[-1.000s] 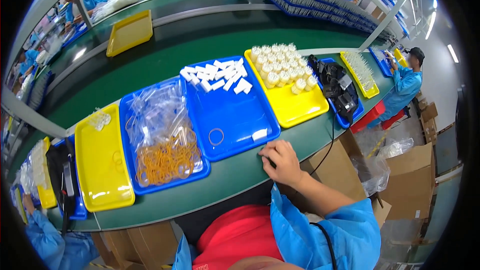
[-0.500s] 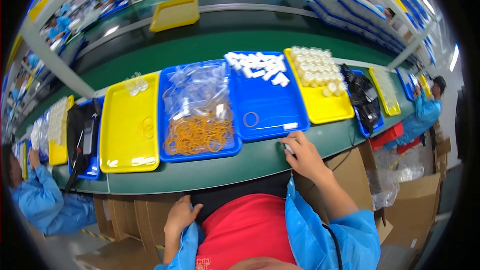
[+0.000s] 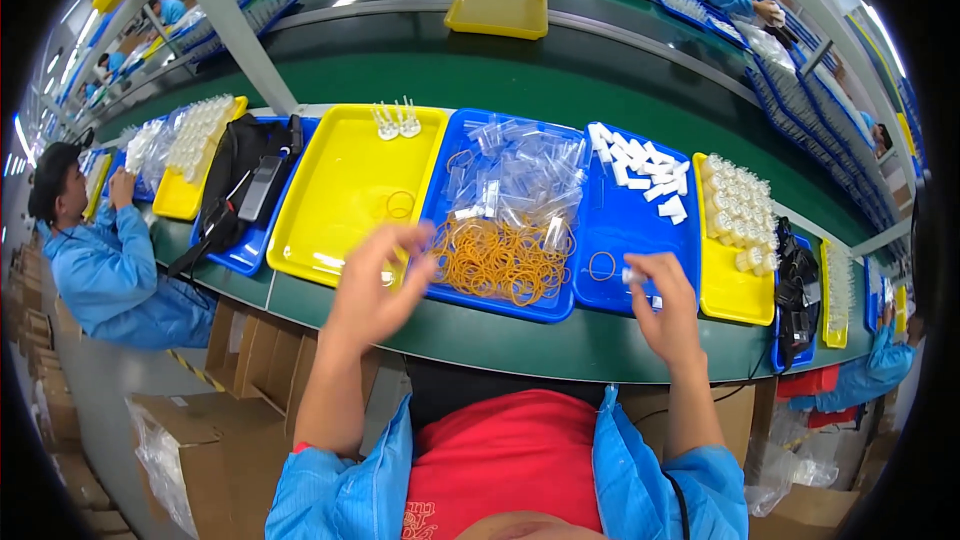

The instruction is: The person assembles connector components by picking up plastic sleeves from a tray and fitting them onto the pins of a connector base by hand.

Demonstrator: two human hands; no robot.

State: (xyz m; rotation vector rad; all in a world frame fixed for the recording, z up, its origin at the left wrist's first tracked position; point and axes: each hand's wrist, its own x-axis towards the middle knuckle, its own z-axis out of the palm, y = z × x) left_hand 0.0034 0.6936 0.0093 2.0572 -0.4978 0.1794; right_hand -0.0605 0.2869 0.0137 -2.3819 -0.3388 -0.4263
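My left hand (image 3: 375,285) hovers over the front edge between a yellow tray (image 3: 325,180) and a blue tray (image 3: 437,190); its fingers are apart, slightly blurred and empty. Orange rubber bands (image 3: 500,265) and clear plastic sleeves (image 3: 525,170) fill that blue tray. Pinched in my right hand (image 3: 668,310) is a small whitish piece (image 3: 632,276), its kind unclear. That hand is over the front of a second blue tray (image 3: 625,230), which holds white rectangular pieces (image 3: 640,165) and a lone rubber band (image 3: 602,266).
Clear pronged parts (image 3: 398,122) stand in the yellow tray. Farther right, another yellow tray (image 3: 735,290) carries rows of round whitish parts (image 3: 735,200). Black bags (image 3: 235,170) lie at left. Across the green conveyor (image 3: 420,65) sits a yellow tray (image 3: 498,10). Co-workers (image 3: 110,250) sit on both sides.
My left hand has risen from my lap to above the trays. My right hand has lifted off the table edge, still pinching the small piece. The view has turned left.
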